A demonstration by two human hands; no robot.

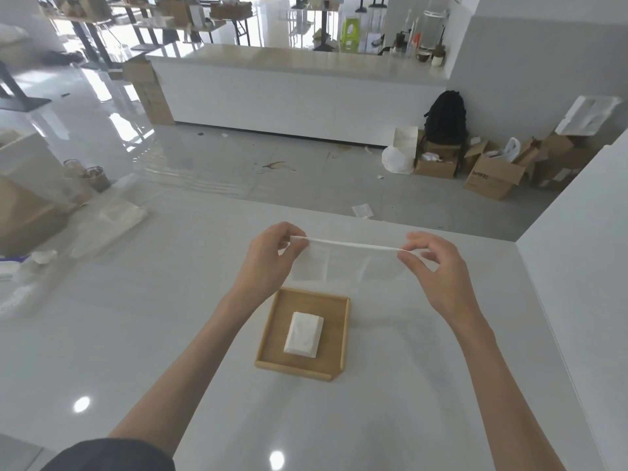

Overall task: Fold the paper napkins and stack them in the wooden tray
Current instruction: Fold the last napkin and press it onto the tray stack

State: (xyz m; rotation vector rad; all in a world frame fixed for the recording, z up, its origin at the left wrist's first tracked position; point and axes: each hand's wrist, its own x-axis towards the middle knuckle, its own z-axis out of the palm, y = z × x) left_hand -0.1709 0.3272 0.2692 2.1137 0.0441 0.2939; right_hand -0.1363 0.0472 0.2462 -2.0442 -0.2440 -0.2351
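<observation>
Both hands hold 1 paper napkin (343,263) stretched in the air above the white table (170,317), over the stretch between the wooden tray (268,329) and the table's far edge. The left hand (272,256) pinches the napkin's upper left corner between thumb and fingertips; the right hand (438,270) pinches the upper right corner the same way, both grips closed on the paper. Held taut along its top edge, the thin sheet hangs flat, which probably serves to square it up before a fold is laid in. Faint vertical creases show through it, though the paper is so pale against the table that its lower edge is hard to trace.

The tray sits toward the near middle of the table, directly below and nearer than the hands, within easy reach for setting down each finished piece. Inside it lies a small stack of folded napkins (303,333), roughly centred and clear of the tray's rims. How many it holds cannot be counted. Judging from this, the task is under way: some napkins are done, and this 1 is not yet folded.
</observation>
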